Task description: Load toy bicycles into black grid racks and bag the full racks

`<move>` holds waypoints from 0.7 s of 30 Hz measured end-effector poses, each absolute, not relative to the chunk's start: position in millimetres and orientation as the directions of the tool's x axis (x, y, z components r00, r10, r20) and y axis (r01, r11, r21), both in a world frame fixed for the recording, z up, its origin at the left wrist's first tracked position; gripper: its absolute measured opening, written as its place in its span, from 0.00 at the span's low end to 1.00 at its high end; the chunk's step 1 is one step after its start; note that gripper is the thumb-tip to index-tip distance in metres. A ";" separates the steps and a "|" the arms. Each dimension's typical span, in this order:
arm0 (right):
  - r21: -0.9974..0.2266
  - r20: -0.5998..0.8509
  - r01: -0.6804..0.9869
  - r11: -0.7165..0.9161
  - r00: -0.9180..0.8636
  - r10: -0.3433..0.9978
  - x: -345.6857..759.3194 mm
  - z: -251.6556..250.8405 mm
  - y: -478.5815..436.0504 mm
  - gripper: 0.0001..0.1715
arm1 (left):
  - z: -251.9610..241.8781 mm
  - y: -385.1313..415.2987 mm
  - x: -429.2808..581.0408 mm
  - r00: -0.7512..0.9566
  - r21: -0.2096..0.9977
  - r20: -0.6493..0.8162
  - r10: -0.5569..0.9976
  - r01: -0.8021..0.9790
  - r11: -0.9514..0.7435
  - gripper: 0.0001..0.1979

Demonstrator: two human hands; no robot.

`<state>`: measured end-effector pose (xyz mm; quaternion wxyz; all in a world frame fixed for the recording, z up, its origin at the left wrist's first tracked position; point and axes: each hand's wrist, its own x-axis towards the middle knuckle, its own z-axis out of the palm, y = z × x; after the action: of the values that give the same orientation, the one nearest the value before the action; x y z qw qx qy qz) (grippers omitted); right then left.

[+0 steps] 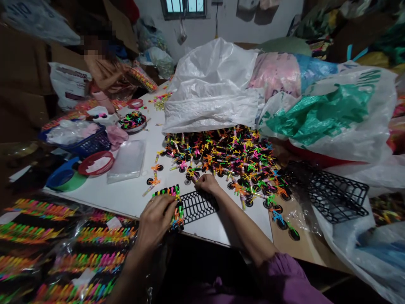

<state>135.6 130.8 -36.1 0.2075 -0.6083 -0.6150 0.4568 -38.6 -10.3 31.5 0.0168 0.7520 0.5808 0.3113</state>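
A black plastic lattice rack (198, 207) lies at the table's front edge, its left end filled with brightly coloured toy bicycles (171, 192). My left hand (158, 217) curls over that filled end, fingers closed on the rack and the toys in it. At the near edge of a large pile of toy bicycles (218, 154), my right hand (207, 184) pinches one small toy bicycle, mostly hidden by the fingers. The rack's right part, beneath my right forearm, shows bare slots.
A big white sack (215, 97) stands behind the pile. More black racks (338, 196) sit at right. Clear plastic bags (126, 162), a red basket (96, 163) and a blue basket (85, 141) are at left. Packed toys (98, 249) lie lower left. Another person (107, 71) sits far left.
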 end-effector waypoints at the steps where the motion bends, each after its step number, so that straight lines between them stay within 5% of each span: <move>1: -0.856 -0.295 0.490 -0.167 -0.197 0.935 136.2 -36.1 128.5 0.11 | 32.8 -1.5 -39.9 0.113 0.381 0.434 0.894 0.876 -0.296 0.07; 5: -0.963 -0.263 0.123 -0.239 -0.262 0.929 140.5 -32.8 119.2 0.20 | 26.1 26.7 -37.9 0.195 0.319 0.271 0.943 0.906 -0.279 0.09; 9: -0.861 -0.307 -0.283 -0.422 -0.371 0.876 143.1 -27.3 106.8 0.24 | 18.1 31.2 -32.4 0.213 0.331 0.233 0.949 0.900 -0.283 0.11; 17: -0.900 -0.375 -0.122 -0.418 -0.271 0.887 127.0 -26.7 86.9 0.18 | 13.1 27.3 -34.5 0.246 0.363 0.196 0.949 0.881 -0.304 0.11; 21: -0.939 -0.253 -0.186 -0.289 -0.195 0.948 127.3 -21.7 84.2 0.19 | 10.4 27.9 -35.4 0.223 0.390 0.191 0.956 0.877 -0.282 0.10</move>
<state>127.3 84.2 -21.7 0.4325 -0.4641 -0.4104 0.6551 -35.4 27.9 10.4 0.0997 0.7757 0.5906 0.1989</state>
